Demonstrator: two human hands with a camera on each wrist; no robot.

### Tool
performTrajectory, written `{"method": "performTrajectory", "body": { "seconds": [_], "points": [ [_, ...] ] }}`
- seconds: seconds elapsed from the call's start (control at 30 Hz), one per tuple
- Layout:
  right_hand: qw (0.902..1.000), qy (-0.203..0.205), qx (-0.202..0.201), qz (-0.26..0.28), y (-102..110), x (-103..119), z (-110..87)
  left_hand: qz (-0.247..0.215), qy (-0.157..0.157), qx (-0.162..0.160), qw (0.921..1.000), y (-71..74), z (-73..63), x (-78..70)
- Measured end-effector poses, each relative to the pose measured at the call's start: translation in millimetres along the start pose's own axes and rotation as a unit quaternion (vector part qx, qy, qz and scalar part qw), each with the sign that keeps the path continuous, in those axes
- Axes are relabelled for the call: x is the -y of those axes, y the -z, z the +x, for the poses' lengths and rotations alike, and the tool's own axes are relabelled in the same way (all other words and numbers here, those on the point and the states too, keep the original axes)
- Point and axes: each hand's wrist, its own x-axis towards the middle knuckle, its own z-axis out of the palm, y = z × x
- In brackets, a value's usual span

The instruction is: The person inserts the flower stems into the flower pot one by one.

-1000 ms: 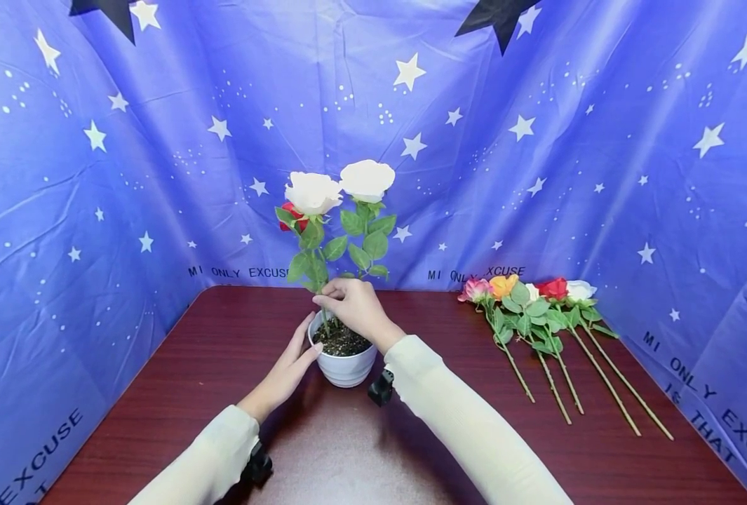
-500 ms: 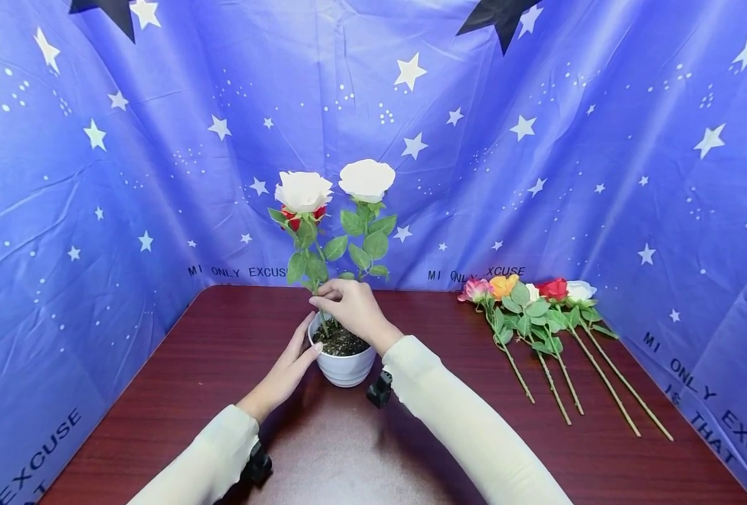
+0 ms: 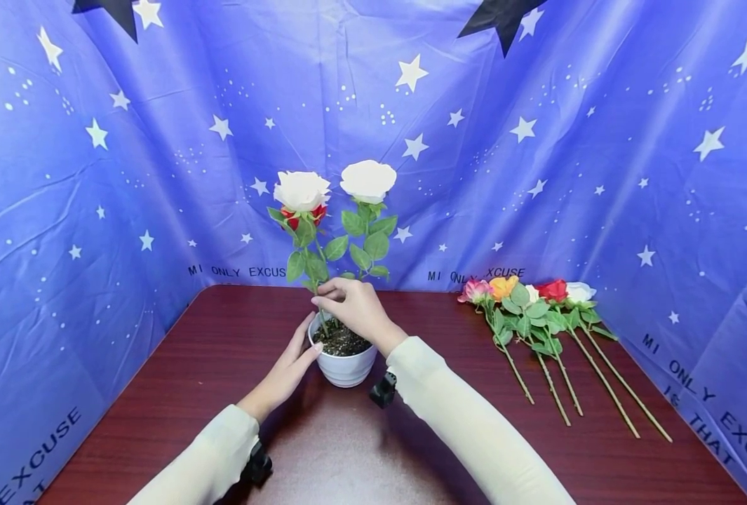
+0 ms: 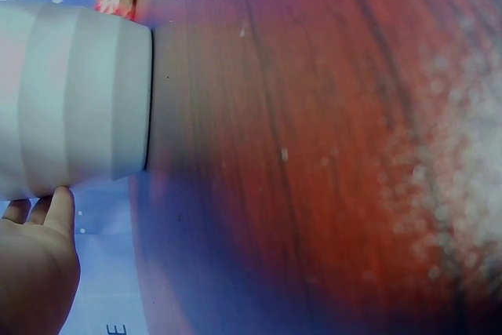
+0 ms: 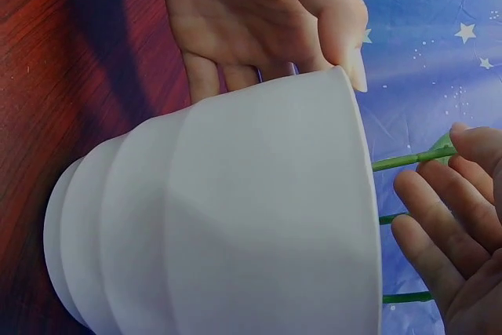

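A white ridged flower pot [image 3: 346, 369] filled with dark soil stands on the table. My left hand [image 3: 289, 362] holds its left side, thumb at the rim [image 5: 343, 76] and fingers along the outer wall. Above the soil, my right hand [image 3: 360, 308] pinches the green stem [image 5: 408, 160] of a white rose [image 3: 301, 191] between thumb and forefinger. This rose stands in the pot with its head leaning left. Partly hidden behind it is a red rose [image 3: 290, 221]. Another white rose [image 3: 368, 181] rises upright on the right of the pot.
Several loose roses lie on the right of the dark red table [image 3: 209, 365], including pink [image 3: 476, 290], orange [image 3: 503, 286] and red [image 3: 553, 288] ones, stems pointing toward the front. A blue star-patterned cloth [image 3: 348, 105] hangs around the back and sides.
The head of the pinched white rose has tipped left, away from the other white rose, baring more of the red one. My left hand has stayed on the pot.
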Motion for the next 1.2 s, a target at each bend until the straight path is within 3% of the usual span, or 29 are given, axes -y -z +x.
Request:
{"method": "performTrajectory", "body": {
  "seconds": [0.83,1.2],
  "points": [
    [0.9997,0.025,0.0,0.004,22,-9,-22.6,0.001,-0.007,0.006,1.0,1.0,1.0,2.0],
    [0.9993,0.033,-0.02,0.004,45,-22,-38.5,0.009,-0.002,0.001,1.0,0.1,-0.9,1.2]
  ]
}}
